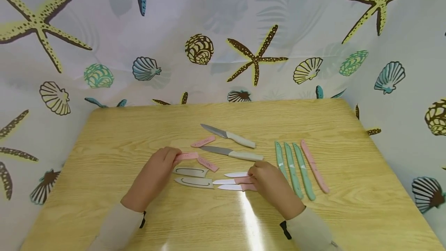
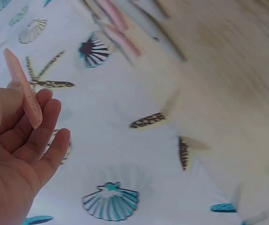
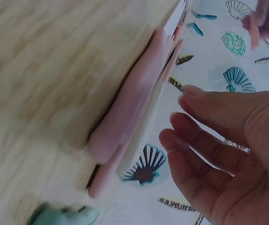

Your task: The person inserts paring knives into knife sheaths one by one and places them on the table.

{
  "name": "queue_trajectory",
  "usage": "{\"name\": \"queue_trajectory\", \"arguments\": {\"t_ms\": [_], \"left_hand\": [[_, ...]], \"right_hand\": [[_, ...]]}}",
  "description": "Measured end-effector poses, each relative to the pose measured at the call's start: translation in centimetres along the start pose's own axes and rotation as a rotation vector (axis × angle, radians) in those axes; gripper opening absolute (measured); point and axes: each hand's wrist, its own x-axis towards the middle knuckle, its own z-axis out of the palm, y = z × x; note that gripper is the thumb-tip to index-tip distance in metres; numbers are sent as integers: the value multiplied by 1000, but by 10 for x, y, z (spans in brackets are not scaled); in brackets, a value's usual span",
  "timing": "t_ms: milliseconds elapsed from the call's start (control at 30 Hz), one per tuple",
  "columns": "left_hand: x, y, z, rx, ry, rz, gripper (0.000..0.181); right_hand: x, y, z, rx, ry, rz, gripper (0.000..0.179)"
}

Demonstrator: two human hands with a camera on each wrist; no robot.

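Pinching a pink sheath [image 1: 188, 156] in left hand [image 1: 159, 169], spreading an empty right hand [image 1: 269, 181] beside pink-handled knives [image 1: 242, 180], apparently laid handle-first for easy reach

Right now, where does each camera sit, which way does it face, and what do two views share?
Head: on the person's head, facing forward and down at the table; left hand and right hand show, with sleeves.
Left wrist: on that wrist, facing the held pink sheath and patterned cloth; left hand only.
Right wrist: on that wrist, facing pink-handled knives; right hand, plus part of the left.
Both wrist views share the pink sheath.
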Motion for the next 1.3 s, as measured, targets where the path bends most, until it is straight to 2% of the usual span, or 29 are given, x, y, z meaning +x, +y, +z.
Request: {"name": "queue_trajectory", "arguments": {"t_ms": [100,233,367,633,933,1100,1300], "left_hand": [[3,10,-7,-7,17,41,49],[8,20,-12,-14,50,89,44],[11,27,-11,-21,49,109,46],[15,38,-8,-35,62,140,43],[19,46,-10,8,67,143,42],[19,47,-10,-41,85,141,42],[17,46,-11,-49,62,128,42]], "right_hand": [[5,-4,5,-16,-26,-8,22],[10,-9,11,-15,-60,-3,21],[13,-11,16,-23,-75,-12,16],[17,-12,21,-70,-89,-39,23],[18,-13,21,-76,-129,-44,23],[17,-13,21,-116,-143,-51,21],[14,-13,15,-134,-132,-41,21]]}}
